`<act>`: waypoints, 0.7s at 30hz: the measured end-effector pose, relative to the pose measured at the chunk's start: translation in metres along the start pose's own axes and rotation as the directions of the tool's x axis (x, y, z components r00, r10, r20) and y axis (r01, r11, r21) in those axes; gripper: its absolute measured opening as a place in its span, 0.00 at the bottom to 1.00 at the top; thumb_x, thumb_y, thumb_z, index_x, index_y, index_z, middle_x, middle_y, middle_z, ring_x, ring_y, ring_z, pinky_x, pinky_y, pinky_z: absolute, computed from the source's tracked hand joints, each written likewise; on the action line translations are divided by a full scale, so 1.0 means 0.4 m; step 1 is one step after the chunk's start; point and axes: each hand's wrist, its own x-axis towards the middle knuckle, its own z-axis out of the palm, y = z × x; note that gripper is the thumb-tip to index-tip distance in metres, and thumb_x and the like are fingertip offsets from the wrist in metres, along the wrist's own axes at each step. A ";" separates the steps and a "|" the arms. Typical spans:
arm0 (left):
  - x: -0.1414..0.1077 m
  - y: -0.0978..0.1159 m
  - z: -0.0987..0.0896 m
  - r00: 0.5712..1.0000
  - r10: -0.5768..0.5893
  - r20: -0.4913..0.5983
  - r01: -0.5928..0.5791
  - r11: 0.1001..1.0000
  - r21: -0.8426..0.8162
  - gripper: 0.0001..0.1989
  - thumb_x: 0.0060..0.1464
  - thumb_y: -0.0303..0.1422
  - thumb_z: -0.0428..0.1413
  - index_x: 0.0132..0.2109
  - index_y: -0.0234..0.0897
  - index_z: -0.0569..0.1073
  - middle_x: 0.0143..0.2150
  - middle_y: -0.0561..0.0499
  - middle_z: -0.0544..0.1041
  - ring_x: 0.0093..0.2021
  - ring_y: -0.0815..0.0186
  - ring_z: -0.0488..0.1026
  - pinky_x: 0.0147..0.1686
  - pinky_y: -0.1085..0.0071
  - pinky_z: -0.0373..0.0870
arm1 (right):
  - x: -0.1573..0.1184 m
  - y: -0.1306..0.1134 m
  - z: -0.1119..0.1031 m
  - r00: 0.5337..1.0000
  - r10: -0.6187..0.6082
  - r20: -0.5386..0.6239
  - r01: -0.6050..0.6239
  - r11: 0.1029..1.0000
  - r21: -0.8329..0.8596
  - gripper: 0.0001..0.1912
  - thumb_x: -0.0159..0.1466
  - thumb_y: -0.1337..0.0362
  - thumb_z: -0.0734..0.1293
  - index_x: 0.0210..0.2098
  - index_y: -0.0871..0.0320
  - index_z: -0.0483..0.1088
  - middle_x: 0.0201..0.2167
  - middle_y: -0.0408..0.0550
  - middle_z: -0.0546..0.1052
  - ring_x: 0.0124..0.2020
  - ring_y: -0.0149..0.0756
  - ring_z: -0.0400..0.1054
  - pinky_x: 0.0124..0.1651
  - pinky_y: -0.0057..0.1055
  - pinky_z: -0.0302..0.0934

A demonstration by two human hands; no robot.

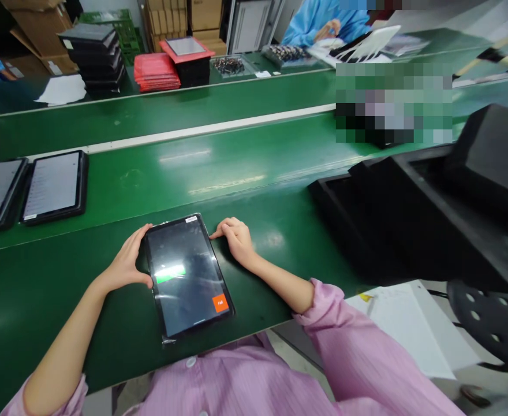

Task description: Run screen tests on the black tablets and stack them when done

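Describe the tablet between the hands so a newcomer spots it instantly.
On the green bench's near side, the tablet lies between the left hand and right hand. Unlike the pale-screened tablets farther left, its dark screen shows an orange square.

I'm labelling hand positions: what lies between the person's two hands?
The tablet lies there in the head view, with the left hand at its left edge and the right hand by its right edge.

Tablet (189,257): black frame, dark glossy screen; green bar at left, orange square (220,303) lower right, white label (191,219) up top. Face up, slightly skewed, near edge of green desk (260,309).
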 end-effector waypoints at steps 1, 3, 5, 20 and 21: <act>0.000 0.001 -0.002 1.000 0.002 0.002 -0.002 1.000 -0.002 0.71 0.37 0.48 0.75 0.76 0.52 0.36 0.78 0.38 0.46 0.75 0.37 0.47 0.70 0.38 0.50 | -0.009 -0.002 -0.001 1.000 0.015 0.011 -0.015 0.999 0.040 0.33 0.75 0.48 0.53 0.30 0.53 0.84 0.30 0.48 0.78 0.36 0.39 0.69 0.45 0.40 0.59; -0.001 0.002 -0.003 1.000 0.003 0.008 -0.003 1.000 -0.004 0.72 0.37 0.48 0.75 0.76 0.51 0.35 0.78 0.37 0.46 0.75 0.36 0.46 0.70 0.38 0.50 | -0.030 -0.007 -0.004 0.998 0.037 0.050 -0.042 0.995 0.095 0.33 0.75 0.45 0.53 0.36 0.53 0.84 0.31 0.49 0.78 0.36 0.40 0.70 0.44 0.40 0.60; -0.002 0.003 -0.004 1.000 0.002 0.017 -0.002 1.000 0.001 0.72 0.37 0.49 0.74 0.76 0.51 0.35 0.78 0.37 0.46 0.75 0.36 0.46 0.70 0.38 0.50 | -0.050 -0.012 -0.008 0.996 0.046 0.081 -0.054 0.994 0.094 0.32 0.74 0.43 0.53 0.40 0.53 0.84 0.33 0.49 0.79 0.38 0.41 0.70 0.45 0.41 0.60; -0.011 0.014 -0.015 0.999 -0.034 0.030 0.035 0.999 -0.016 0.74 0.33 0.46 0.76 0.76 0.52 0.37 0.77 0.39 0.48 0.75 0.37 0.46 0.70 0.38 0.49 | -0.067 -0.028 -0.006 0.989 -0.038 0.145 0.021 0.993 0.118 0.30 0.73 0.42 0.54 0.53 0.52 0.78 0.41 0.51 0.77 0.47 0.46 0.69 0.53 0.47 0.61; -0.012 0.014 -0.016 0.999 -0.037 0.030 0.038 0.999 -0.014 0.74 0.33 0.46 0.76 0.76 0.52 0.37 0.77 0.39 0.47 0.75 0.38 0.46 0.70 0.39 0.49 | -0.066 -0.031 -0.006 0.988 -0.033 0.148 0.016 0.993 0.114 0.30 0.73 0.42 0.53 0.54 0.51 0.77 0.43 0.51 0.77 0.48 0.46 0.68 0.54 0.47 0.61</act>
